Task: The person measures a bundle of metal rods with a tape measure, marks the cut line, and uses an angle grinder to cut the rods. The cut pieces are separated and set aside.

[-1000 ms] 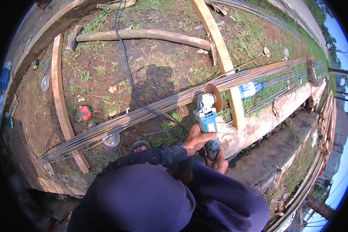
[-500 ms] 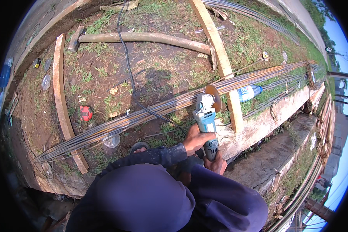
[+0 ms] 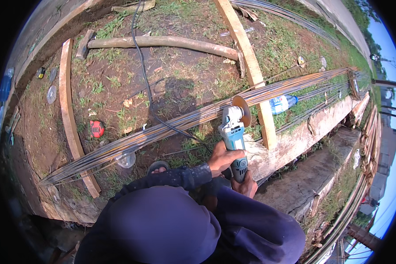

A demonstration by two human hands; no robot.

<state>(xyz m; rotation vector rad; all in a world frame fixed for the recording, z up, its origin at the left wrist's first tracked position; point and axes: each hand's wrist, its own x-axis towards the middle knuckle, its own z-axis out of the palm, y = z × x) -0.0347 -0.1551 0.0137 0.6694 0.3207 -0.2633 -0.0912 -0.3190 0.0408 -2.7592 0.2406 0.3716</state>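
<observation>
A teal and grey angle grinder (image 3: 236, 140) is held in both my hands, its head pointing away from me. My left hand (image 3: 222, 159) is closed around the middle of its body, the thumb lying across the top. At the rear end of the tool, my right hand (image 3: 246, 185) wraps the handle from below and the right. The brown cutting disc (image 3: 245, 111) stands on edge at the bundle of long thin steel rods (image 3: 180, 123). Whether the disc touches the rods, or is spinning, I cannot tell. A black cable (image 3: 146, 77) crosses over the bundle.
Two wooden battens, left (image 3: 67, 101) and right (image 3: 252, 70), lie under the rods. Beyond lies a long-handled sledgehammer (image 3: 163, 42). A red tape measure (image 3: 97, 129) rests on the soil, and a blue-labelled plastic bottle (image 3: 284, 104) beside the right batten. A concrete ledge (image 3: 303, 176) runs along the right.
</observation>
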